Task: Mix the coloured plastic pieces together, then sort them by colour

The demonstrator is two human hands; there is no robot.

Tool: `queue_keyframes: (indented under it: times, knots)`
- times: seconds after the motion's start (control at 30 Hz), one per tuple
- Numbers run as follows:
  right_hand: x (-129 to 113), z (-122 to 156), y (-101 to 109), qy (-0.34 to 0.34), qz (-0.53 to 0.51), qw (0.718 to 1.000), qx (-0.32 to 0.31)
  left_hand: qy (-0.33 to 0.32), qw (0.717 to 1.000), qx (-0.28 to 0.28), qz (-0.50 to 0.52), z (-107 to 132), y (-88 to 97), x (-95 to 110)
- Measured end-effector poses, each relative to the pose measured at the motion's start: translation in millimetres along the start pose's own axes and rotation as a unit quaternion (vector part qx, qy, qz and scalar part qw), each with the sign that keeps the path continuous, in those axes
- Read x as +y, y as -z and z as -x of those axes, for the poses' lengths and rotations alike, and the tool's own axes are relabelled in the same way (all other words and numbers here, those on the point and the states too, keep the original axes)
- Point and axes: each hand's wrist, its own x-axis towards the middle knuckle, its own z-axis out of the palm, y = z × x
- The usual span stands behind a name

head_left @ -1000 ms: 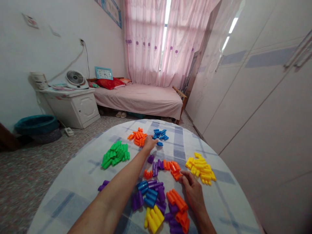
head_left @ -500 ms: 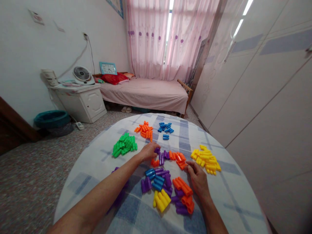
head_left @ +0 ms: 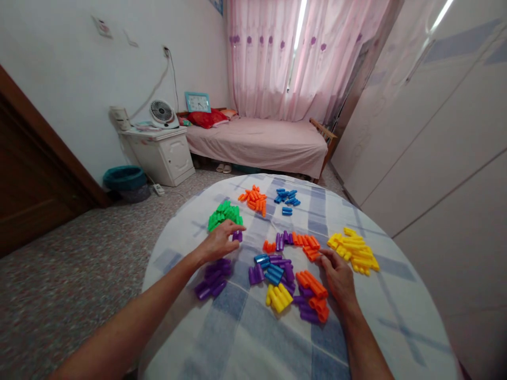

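Observation:
My left hand [head_left: 220, 241] is just right of and below the green block pile [head_left: 224, 212], a small purple tube-shaped plastic block [head_left: 237, 236] between its thumb and index finger. My right hand [head_left: 336, 274] has its fingertips closed at the lower right end of an orange block piece [head_left: 311, 254]. That piece belongs to a curved row of orange blocks [head_left: 304, 240] and purple blocks [head_left: 280, 241]. A short orange block [head_left: 269, 246] lies at the row's left end. Nearer me is a cluster with blue blocks [head_left: 274, 274], yellow blocks [head_left: 279, 298] and orange blocks [head_left: 312, 285].
On the round table with a checked cloth [head_left: 245, 338] lie loose purple blocks [head_left: 213, 279], a yellow pile [head_left: 354, 250], an orange pile [head_left: 253, 199] and a blue pile [head_left: 287, 197]. Beyond the table stand a bed [head_left: 257, 140], a cabinet [head_left: 174, 158] and a bin [head_left: 124, 179].
My left hand has moved left with a purple block, away from the row toward the green pile. My right hand stays at the orange end. The view has turned slightly left.

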Motion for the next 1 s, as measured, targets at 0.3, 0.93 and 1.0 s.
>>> queue_keyframes:
  times: [0.3,0.93,1.0]
  knots:
    - [-3.1,1.9,-0.2,0.002,-0.002,1.0,0.002,0.078,0.989,0.118,0.037,70.4,-12.2,-38.6]
    - [7.8,-3.4,-2.1,0.021,-0.029,0.999,-0.003,-0.044,0.993,0.045,-0.095,104.8,-24.6,-25.2]
    - [10.6,-4.7,-2.3,0.022,-0.029,0.999,-0.001,-0.033,0.993,0.069,-0.095,100.6,-25.9,-25.6]
